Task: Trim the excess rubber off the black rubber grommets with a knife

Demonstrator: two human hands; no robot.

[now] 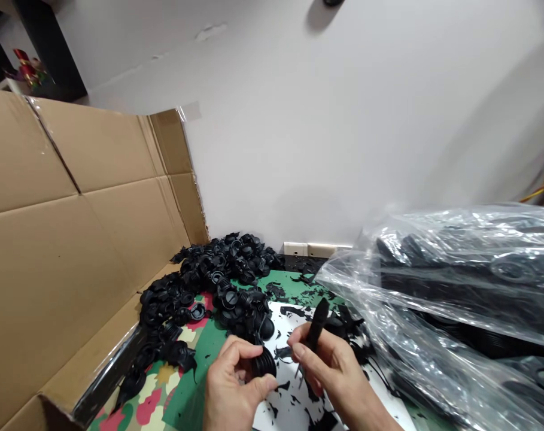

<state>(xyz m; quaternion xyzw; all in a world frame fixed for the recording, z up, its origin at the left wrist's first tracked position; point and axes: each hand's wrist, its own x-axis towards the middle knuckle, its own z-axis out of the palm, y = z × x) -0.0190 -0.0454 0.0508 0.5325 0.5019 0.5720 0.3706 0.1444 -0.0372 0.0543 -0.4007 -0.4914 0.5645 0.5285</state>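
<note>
My left hand (pixel 233 386) pinches a black ribbed rubber bellows piece (pixel 264 363) between thumb and fingers, over the white sheet. To its right, my right hand (pixel 332 368) is closed around a black-handled knife (pixel 317 323). The handle tilts up and away, and a thin tip points down toward the sheet; the blade's exact shape is hard to make out. A gap separates the knife tip from the bellows piece. Black trimmings (pixel 289 392) lie scattered on the white sheet (pixel 278 314) below both hands.
Many black rubber pieces (pixel 229 260) are heaped at the back left, against a cardboard wall (pixel 119 203). Clear plastic bags (pixel 455 287) of black parts fill the right side. A green mat (pixel 195 359) and patterned cloth (pixel 150 404) cover the table. Wall sockets (pixel 321 250) sit behind.
</note>
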